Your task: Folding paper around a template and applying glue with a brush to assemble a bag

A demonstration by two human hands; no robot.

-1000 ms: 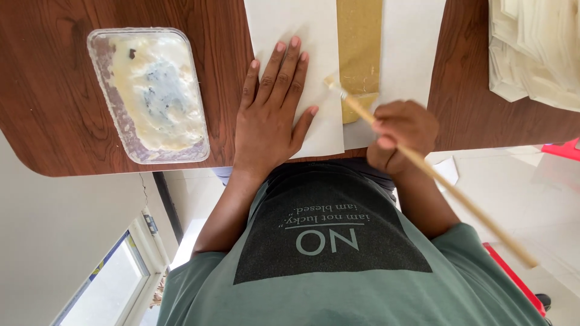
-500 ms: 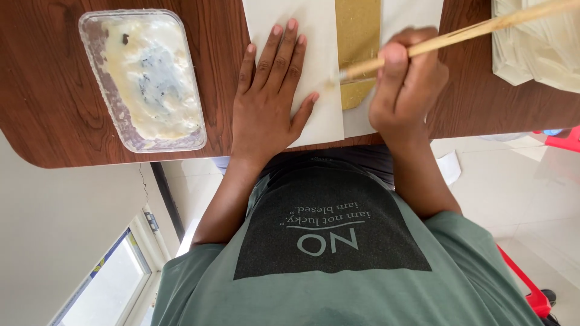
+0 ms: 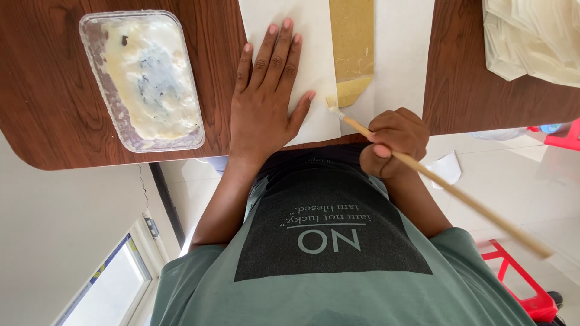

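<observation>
Now L hand [image 3: 264, 96] is pressing flat, fingers spread, on white paper [image 3: 302, 36]; R hand [image 3: 393, 142] is pinching wooden brush [image 3: 447, 187], bristles touching tan strip [image 3: 352, 42] w/ paste tub [image 3: 142, 78] nearby.

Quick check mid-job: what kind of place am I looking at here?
Likely a home or small workshop set up for paper craft, not a factory. A brown wooden table carries white paper sheets, a clear plastic tray of paste and a stack of folded sheets; a red plastic stool stands on the pale floor.
</observation>
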